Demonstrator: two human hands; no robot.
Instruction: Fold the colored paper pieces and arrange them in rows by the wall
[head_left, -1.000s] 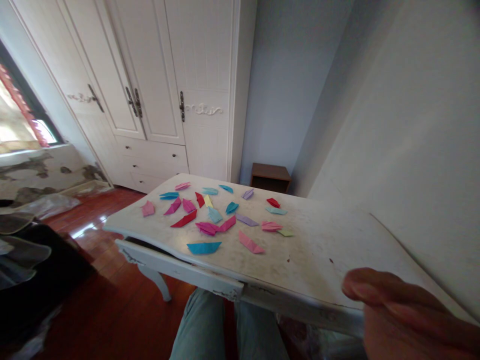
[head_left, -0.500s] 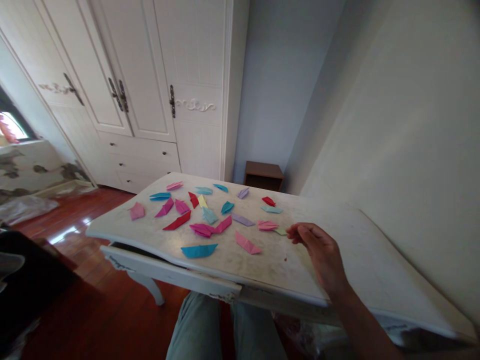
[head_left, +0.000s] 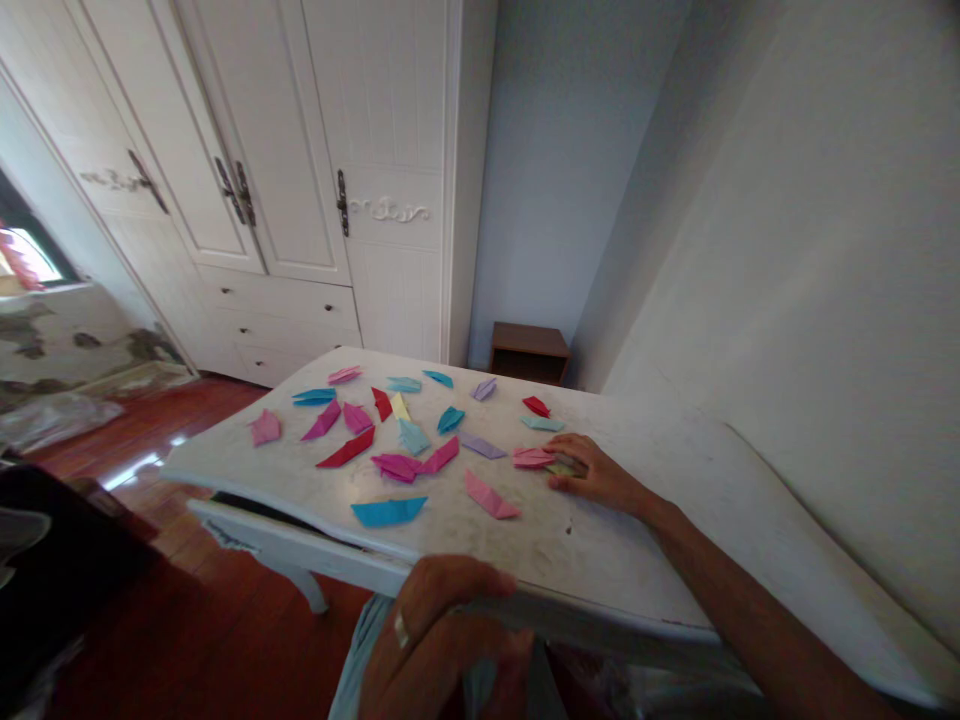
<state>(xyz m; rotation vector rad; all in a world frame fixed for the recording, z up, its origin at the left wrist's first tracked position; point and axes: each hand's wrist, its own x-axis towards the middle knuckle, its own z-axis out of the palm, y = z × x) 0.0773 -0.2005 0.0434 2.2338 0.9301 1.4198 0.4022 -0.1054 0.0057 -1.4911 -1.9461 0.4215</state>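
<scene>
My right hand (head_left: 589,475) reaches onto the white table, its fingers and thumb apart on either side of a light green folded paper boat (head_left: 566,467). The fingertips come up to the end of a pink folded paper boat (head_left: 532,458) beside it. At the table's front edge my left hand (head_left: 450,635), with a ring on one finger, is raised and blurred; its fingers are bent and apart, and nothing shows between them. Another pink paper boat (head_left: 490,495) and a blue one (head_left: 390,511) lie nearest the front.
Several more folded papers, such as a long red one (head_left: 346,448) and a purple one (head_left: 482,445), are scattered over the table (head_left: 630,560). A drawer (head_left: 292,540) stands partly pulled out. Behind are a white wardrobe (head_left: 397,120) and a brown cabinet (head_left: 529,340).
My right hand has moved down and left onto the light green paper boat, its fingers spreading. My left hand has come into view at the bottom. The view has shifted slightly.
</scene>
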